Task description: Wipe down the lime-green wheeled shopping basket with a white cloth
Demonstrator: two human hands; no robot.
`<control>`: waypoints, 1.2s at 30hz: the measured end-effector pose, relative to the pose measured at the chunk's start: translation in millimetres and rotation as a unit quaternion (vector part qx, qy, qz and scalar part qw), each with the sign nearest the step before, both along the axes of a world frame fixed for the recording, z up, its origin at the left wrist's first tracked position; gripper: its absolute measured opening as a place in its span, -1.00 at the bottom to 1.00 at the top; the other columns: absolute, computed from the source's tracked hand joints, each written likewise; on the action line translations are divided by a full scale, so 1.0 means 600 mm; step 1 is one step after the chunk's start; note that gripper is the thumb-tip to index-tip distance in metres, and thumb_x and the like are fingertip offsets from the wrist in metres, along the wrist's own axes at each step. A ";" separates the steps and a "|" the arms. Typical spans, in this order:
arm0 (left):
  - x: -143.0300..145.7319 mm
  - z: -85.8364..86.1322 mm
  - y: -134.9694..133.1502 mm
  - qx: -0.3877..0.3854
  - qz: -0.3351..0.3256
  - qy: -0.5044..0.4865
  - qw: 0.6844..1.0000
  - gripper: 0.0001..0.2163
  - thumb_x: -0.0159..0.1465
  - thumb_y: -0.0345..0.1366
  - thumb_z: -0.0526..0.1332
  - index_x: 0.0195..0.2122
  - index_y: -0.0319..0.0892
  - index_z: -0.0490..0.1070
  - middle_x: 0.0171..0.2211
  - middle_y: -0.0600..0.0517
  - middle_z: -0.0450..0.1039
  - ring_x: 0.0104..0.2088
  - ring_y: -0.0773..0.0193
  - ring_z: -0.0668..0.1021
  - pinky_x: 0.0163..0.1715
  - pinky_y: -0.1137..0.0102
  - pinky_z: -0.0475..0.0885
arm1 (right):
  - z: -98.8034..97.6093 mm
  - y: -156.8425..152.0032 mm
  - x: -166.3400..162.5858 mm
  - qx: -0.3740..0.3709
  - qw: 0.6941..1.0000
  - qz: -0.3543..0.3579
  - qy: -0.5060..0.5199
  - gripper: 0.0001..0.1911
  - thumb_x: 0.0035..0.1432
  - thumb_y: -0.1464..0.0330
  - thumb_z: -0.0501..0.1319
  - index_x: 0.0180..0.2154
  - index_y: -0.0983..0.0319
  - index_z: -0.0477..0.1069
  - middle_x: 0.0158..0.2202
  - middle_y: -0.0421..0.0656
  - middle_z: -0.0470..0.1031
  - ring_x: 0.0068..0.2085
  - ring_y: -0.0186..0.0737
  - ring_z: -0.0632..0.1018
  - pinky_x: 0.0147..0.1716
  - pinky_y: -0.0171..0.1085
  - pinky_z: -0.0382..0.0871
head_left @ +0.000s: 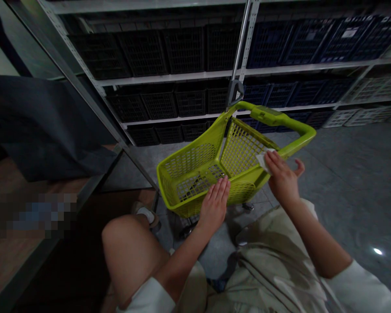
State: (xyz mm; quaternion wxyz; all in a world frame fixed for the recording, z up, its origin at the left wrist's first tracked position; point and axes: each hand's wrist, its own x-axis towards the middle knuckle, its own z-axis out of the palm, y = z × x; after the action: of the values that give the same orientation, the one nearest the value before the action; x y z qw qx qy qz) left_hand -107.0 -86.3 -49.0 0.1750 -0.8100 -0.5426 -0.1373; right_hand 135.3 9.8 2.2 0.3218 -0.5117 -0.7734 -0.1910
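Note:
A lime-green plastic shopping cart (195, 152) with a lattice basket stands in front of my knees. My left hand (215, 202) lies with straight fingers over the near rim of the basket, holding nothing. At the rim's right end, close to the handle (299, 137), my right hand (283, 176) presses a white wipe (262, 161) against the green plastic. Its fingers partly cover the wipe. Inside the basket, a slanted lattice flap (244, 148) rises on the handle side. A metal pole with a grey clip (235, 92) stands at the cart's far corner.
Shelves behind the cart carry rows of black crates (143, 52), blue crates (309, 39) and pale crates (371, 89). At left is a wooden table (6, 256) with a metal edge and a dark cloth (52, 126); part of the tabletop is pixelated. Grey floor (352, 174) lies to the right.

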 end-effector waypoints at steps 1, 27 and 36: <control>0.000 0.000 0.000 0.000 -0.002 -0.001 1.000 -0.38 0.37 -0.39 0.00 0.43 -0.39 -0.13 0.48 -0.11 -0.18 0.45 0.12 0.02 0.39 0.21 0.11 | -0.010 -0.018 -0.028 -0.012 1.000 0.010 0.005 -0.27 0.07 0.62 0.02 0.28 0.15 0.24 0.27 -0.01 0.40 0.27 -0.02 0.41 0.25 0.11 -0.16; -0.002 0.002 -0.002 -0.001 -0.005 -0.008 1.000 -0.35 0.35 -0.39 0.02 0.44 -0.38 -0.17 0.47 -0.12 -0.17 0.45 0.15 0.01 0.38 0.22 0.15 | 0.006 0.016 0.041 0.005 0.999 -0.014 0.029 -0.21 0.05 0.60 0.02 0.33 0.12 0.17 0.31 0.01 0.32 0.31 0.05 0.36 0.27 0.21 -0.18; -0.003 0.005 -0.001 -0.010 -0.010 -0.007 1.000 -0.37 0.35 -0.40 0.02 0.43 -0.39 -0.12 0.47 -0.16 -0.18 0.45 0.12 0.01 0.39 0.20 0.10 | -0.058 -0.106 -0.142 -0.106 0.987 0.119 0.006 -0.06 -0.08 0.64 -0.02 0.38 0.12 0.04 0.33 -0.01 0.29 0.33 -0.12 0.33 0.25 0.03 -0.11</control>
State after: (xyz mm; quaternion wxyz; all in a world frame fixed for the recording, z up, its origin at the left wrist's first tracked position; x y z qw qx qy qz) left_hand -109.1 -87.0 -46.0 0.1613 -0.8163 -0.5368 -0.1394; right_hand 50.3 -53.8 -32.8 0.2904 -0.4479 -0.8431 -0.0652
